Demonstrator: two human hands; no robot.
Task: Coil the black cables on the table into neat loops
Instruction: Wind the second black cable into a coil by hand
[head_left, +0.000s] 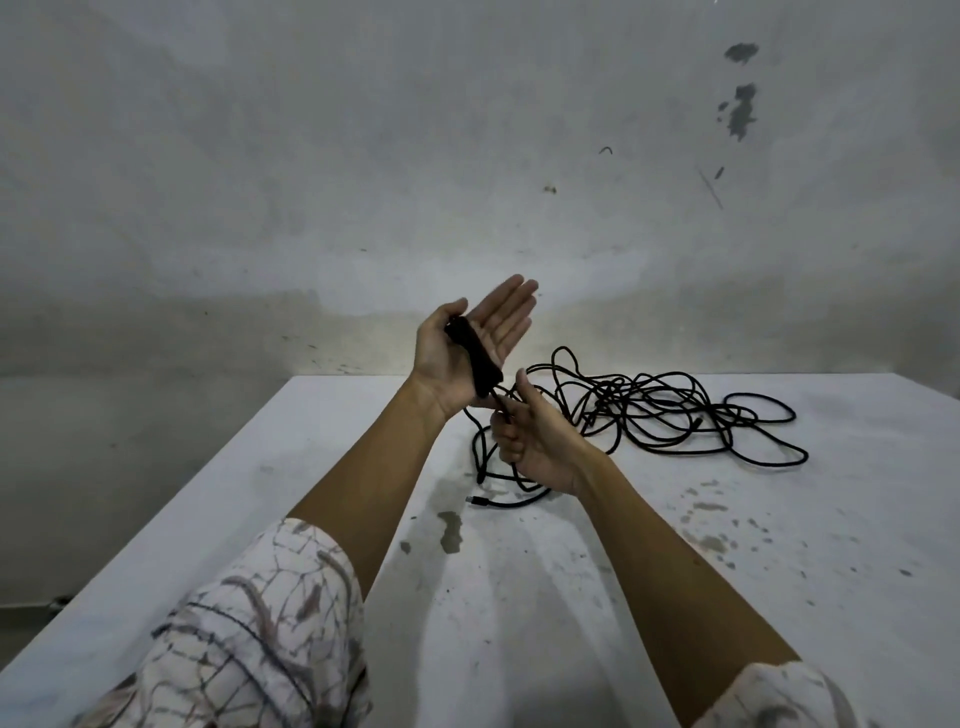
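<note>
Centrally, two hands are seen raised above a white worktop (675, 597). The left hand (467, 353), just above the frame's middle, is held palm up with its fingers (511, 312) straight and close together, while the thumb is curled over the top of a tight black wound bundle (474, 359) that lies across the palm. The right hand (530, 436), just below and right of it, is closed into a fist around one black strand that leads down out of the bundle; its thumb is raised. One loose tangle of black cable (660, 415) is spread on the worktop to the right of the hands, in the right middle of the frame, with many overlapping loops; how many separate cables make it up cannot be told. One plug end (474, 500) is seen lying flat on the worktop below the right hand. Two patterned sleeves are visible, one at the lower left (249, 634) and one at the lower right corner. The worktop's far edge runs across the middle of the frame just behind the tangle, and its left edge slants down to the lower left corner; bare stained surface lies between the forearms and to the lower right. A stained grey wall (363, 156) fills the upper half.
</note>
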